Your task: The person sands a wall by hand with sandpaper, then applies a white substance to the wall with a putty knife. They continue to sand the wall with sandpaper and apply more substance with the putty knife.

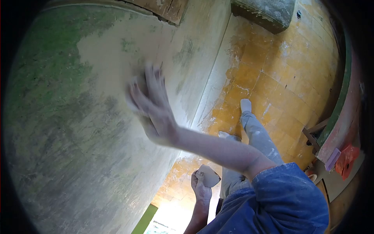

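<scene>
My right hand is raised over the wall, smeared by motion, its fingers reaching toward the top of the view. Between thumb and fingers shows a dark blurred shape; I cannot tell what it is. Around and beyond that hand, a smooth beige patch of filler covers part of the green, grey-stained wall. Lower down, close to my legs, my left hand grips a pale flat spreader plate with dark marks at its corners. The thumb lies on its face. Whitish dust coats both hands.
Worn yellow floor tiles with white smears run along the wall's foot. A grey block stands at the top. At right are a curved green-edged panel, a red plastic bag and a purple piece.
</scene>
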`<state>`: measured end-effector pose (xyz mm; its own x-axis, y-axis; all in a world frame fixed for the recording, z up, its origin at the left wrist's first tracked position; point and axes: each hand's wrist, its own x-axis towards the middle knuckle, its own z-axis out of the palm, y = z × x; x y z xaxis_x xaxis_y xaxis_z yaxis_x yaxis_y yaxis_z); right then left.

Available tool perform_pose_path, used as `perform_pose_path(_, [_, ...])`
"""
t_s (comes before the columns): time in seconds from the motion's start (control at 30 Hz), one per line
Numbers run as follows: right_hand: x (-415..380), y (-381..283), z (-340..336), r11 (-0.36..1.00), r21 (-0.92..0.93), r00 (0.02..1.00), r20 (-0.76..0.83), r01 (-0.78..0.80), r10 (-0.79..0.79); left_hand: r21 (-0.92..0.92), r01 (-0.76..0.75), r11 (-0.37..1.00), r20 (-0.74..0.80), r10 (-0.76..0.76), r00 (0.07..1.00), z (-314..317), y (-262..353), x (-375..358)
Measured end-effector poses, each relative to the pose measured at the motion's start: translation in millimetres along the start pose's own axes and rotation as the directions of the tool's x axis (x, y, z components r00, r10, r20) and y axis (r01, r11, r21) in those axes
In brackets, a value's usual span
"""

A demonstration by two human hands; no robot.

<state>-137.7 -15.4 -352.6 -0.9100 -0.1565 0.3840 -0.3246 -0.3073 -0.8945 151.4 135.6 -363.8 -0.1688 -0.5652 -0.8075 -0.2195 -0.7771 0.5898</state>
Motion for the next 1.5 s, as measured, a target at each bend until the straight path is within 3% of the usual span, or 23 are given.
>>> perform_pose_path(0.07, [50.4,4.2,-0.9,0.985,-0.17,0.996,-0.083,0.012,-0.027,0.034,-0.036,0.999,0.004,0.036,0.999,11.6,6.9,-4.8])
perform_pose_path(0.13, [86.6,0.5,-8.2,0.997,-0.074,0.992,-0.118,0.033,-0.042,0.023,-0.026,0.999,-0.038,0.027,0.999,7.8,3.0,-4.1])
perform_pose_path(0.27, [43.1,25.7,-8.0,0.991,-0.085,0.987,-0.113,0.106,-0.115,0.002,-0.004,1.0,-0.064,0.004,0.998,2.3,-0.4,-11.7])
perform_pose_path(0.37, [-43.3,50.6,1.1,0.975,0.06,0.961,-0.166,-0.214,0.221,0.02,0.0,1.0,-0.046,0.001,0.999,-7.4,-5.0,-14.5])
perform_pose_path(0.47, [-115.0,49.4,6.2,0.727,0.205,0.709,-0.167,-0.655,0.685,-0.012,0.027,1.0,-0.044,-0.028,0.999,-38.4,-12.7,-10.3])
perform_pose_path(0.5, [-132.9,51.7,8.3,0.73,0.205,0.709,-0.178,-0.652,0.682,-0.004,0.031,1.0,-0.036,-0.031,0.999,-46.3,-11.1,-7.7])
perform_pose_path(0.57, [-170.2,53.8,12.3,0.351,0.495,0.353,-0.092,-0.795,0.931,0.011,0.02,1.0,-0.065,-0.02,0.998,-63.5,-9.1,-8.0])
perform_pose_path(0.63, [-200.6,52.4,14.1,-0.09,0.682,-0.022,0.107,-0.726,0.994,0.011,0.029,1.0,-0.057,-0.028,0.998,-82.2,-3.7,-18.1])
perform_pose_path(0.67, [-211.0,51.2,34.0,0.258,0.66,0.301,-0.051,-0.706,0.952,0.016,0.031,0.999,-0.051,-0.03,0.998,-91.0,-3.2,-20.7])
perform_pose_path(0.73, [-193.1,9.1,48.8,0.667,0.395,0.671,-0.152,-0.632,0.726,-0.004,0.06,0.998,-0.116,-0.06,0.991,-118.6,-15.2,-25.3])
perform_pose_path(0.8, [-161.9,-16.8,49.2,0.757,0.194,0.755,-0.098,-0.624,0.648,-0.023,0.066,0.998,-0.103,-0.068,0.992,-135.9,-21.2,-29.0])
perform_pose_path(0.87, [-172.0,8.6,61.7,0.935,-0.066,0.925,-0.184,-0.348,0.332,-0.009,0.052,0.999,-0.125,-0.053,0.991,-147.1,-26.3,-27.7])
perform_pose_path(0.93, [-171.2,8.4,54.9,0.765,0.204,0.747,-0.171,-0.611,0.642,0.0,0.037,0.999,-0.145,-0.037,0.989,-147.0,-23.3,-28.9])
perform_pose_path(1.07, [-179.8,24.1,53.2,0.428,0.544,0.373,-0.216,-0.722,0.902,-0.007,0.03,1.0,-0.052,-0.031,0.998,-152.7,-24.9,-29.9])
perform_pose_path(1.1, [-172.3,13.0,55.1,0.429,0.54,0.373,-0.217,-0.724,0.902,-0.009,0.04,0.999,-0.05,-0.041,0.998,-156.8,-28.2,-28.1])
perform_pose_path(1.17, [-146.6,-29.2,58.7,0.906,0.059,0.89,-0.17,-0.419,0.423,-0.032,0.038,0.999,-0.036,-0.039,0.999,-172.1,-41.4,-25.2])
perform_pose_path(1.27, [-176.7,7.5,55.9,0.95,-0.032,0.941,-0.147,-0.312,0.304,-0.021,0.036,0.999,-0.017,-0.036,0.999,-173.6,-36.7,-26.6])
perform_pose_path(1.3, [-177.5,9.8,50.3,0.795,0.235,0.772,-0.202,-0.56,0.603,0.008,0.05,0.999,-0.028,-0.049,0.998,-170.2,-32.5,-27.9])
perform_pose_path(1.33, [-177.4,17.2,44.9,0.315,0.884,0.474,-0.125,-0.346,0.872,0.013,0.044,0.999,-0.023,-0.043,0.999,-167.6,-28.4,-27.5])
perform_pose_path(1.37, [-178.8,21.5,47.2,0.313,0.888,0.473,-0.128,-0.338,0.872,0.014,0.035,0.999,-0.002,-0.035,0.999,-166.6,-25.0,-30.1])
perform_pose_path(1.43, [-176.1,24.8,52.6,0.717,0.382,0.638,-0.331,-0.583,0.695,0.03,0.032,0.999,0.018,-0.032,0.999,-171.0,-23.4,-28.7])
perform_pose_path(1.47, [-176.6,26.2,53.2,0.794,0.037,0.734,-0.356,-0.607,0.578,0.043,0.039,0.998,-0.022,-0.038,0.999,-174.1,-26.5,-26.6])
perform_pose_path(1.5, [-172.7,19.2,50.8,0.791,0.039,0.729,-0.361,-0.611,0.581,0.055,0.046,0.997,-0.064,-0.043,0.997,-176.9,-29.0,-25.4])
